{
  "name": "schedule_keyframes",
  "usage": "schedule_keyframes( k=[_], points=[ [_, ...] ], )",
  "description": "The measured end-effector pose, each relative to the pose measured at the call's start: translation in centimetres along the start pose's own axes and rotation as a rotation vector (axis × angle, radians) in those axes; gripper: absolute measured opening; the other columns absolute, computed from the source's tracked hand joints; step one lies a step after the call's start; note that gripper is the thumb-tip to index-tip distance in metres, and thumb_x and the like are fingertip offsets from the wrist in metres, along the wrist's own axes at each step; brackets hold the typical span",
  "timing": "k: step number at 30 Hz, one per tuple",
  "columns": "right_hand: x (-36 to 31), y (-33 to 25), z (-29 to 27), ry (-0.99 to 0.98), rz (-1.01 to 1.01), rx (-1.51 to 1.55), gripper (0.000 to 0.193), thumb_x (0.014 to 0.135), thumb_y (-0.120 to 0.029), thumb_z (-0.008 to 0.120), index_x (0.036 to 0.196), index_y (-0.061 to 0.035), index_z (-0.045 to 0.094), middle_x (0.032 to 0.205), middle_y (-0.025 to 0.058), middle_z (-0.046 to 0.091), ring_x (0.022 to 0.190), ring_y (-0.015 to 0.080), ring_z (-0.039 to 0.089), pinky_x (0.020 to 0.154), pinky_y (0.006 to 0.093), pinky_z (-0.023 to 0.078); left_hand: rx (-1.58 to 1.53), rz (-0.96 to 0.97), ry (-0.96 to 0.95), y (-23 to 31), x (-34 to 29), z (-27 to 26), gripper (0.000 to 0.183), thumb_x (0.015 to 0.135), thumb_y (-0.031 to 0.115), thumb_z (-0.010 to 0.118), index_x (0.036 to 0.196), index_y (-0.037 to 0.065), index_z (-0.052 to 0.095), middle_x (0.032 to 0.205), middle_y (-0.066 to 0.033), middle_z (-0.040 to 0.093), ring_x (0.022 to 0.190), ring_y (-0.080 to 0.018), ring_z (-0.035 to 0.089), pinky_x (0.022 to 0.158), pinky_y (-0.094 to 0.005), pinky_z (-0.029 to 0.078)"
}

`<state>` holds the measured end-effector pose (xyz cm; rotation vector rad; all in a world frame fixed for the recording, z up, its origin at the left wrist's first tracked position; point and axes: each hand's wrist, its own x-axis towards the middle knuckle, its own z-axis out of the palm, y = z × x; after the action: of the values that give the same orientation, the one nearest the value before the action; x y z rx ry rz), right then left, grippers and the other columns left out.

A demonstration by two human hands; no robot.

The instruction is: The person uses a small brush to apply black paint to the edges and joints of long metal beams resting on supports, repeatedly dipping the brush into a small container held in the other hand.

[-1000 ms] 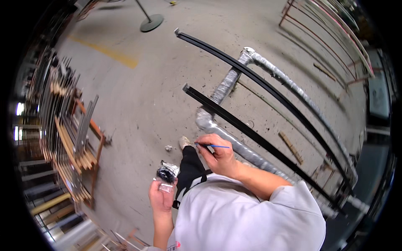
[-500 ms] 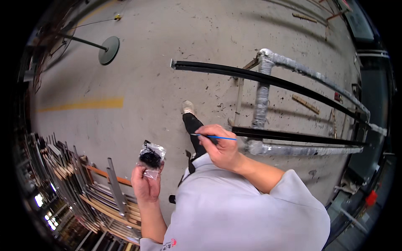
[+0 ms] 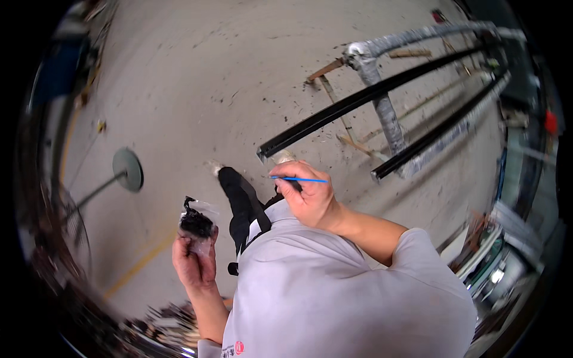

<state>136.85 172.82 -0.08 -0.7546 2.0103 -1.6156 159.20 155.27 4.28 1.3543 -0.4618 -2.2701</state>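
Note:
My left hand (image 3: 194, 262) pinches a small clear plastic bag (image 3: 206, 244) with a glossy black substance (image 3: 196, 223) in and on it. In my right hand (image 3: 313, 200), the thumb and fingers grip a thin blue-handled brush (image 3: 310, 180), its tip pointing left; the bristles are too small to make out. Beyond the right hand, a long black metal bar (image 3: 358, 102) slants away to the right, its near end close to my shoe. A second black bar (image 3: 441, 134) runs alongside it, farther right. Neither hand touches the bars.
Both bars lie across a stand wrapped in silvery plastic (image 3: 385, 113), with wooden pieces (image 3: 325, 70) by its legs. A round grey-green base on a pole (image 3: 128, 169) stands at left. Stacked bars and strips (image 3: 170, 322) lie at lower left, with more material (image 3: 489, 262) at lower right.
My body has turned right and stepped nearer the bars, so the stand sits at a new angle and the near bar's end is closer. Both hands keep their holds.

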Motion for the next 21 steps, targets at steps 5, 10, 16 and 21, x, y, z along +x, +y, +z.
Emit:
schedule_keyframes(
  k=[5,10,16,21],
  points=[
    [3.1,-0.5,5.3,0.293,0.138,-0.105,0.013,0.086,0.001,0.066,0.097,-0.0012,0.061,0.087,0.0142,0.067,0.079,0.0337,0.064,0.07,0.0394,0.051,0.212,-0.167,-0.195,7.3,9.5,2.9,0.031,0.091,0.008,0.044,0.113,-0.004,0.06,0.118,-0.0136,0.065,0.109,-0.0298,0.063,0.1,-0.0536,0.048],
    [4.4,-2.9,11.2,0.573,0.194,-0.099,0.013,0.091,0.005,0.06,0.103,0.0011,0.062,0.086,0.0107,0.068,0.07,0.0151,0.066,0.063,0.0286,0.055,0.56,-0.269,-0.365,15.2,16.5,8.2,0.029,0.093,0.01,0.043,0.111,-0.005,0.06,0.114,-0.0146,0.066,0.105,-0.0291,0.064,0.099,-0.0508,0.05],
    [8.4,-4.7,13.4,0.961,0.285,-0.046,0.01,0.093,0.004,0.059,0.101,0.0007,0.062,0.085,0.008,0.068,0.068,0.0121,0.065,0.062,0.0264,0.054,0.777,-0.512,-0.685,19.6,25.5,17.6,0.028,0.09,0.008,0.043,0.105,-0.005,0.063,0.107,-0.0136,0.068,0.101,-0.0279,0.065,0.096,-0.0466,0.051],
    [15.7,-2.2,12.8,1.216,0.327,0.145,0.004,0.091,-0.002,0.064,0.094,-0.0042,0.063,0.062,0.0051,0.059,0.052,0.0143,0.055,0.052,0.0286,0.045,0.954,-0.52,-0.738,16.5,28.3,28.1,0.03,0.09,0.007,0.042,0.106,-0.006,0.064,0.109,-0.0145,0.068,0.1,-0.0276,0.065,0.094,-0.046,0.052]
  ],
)
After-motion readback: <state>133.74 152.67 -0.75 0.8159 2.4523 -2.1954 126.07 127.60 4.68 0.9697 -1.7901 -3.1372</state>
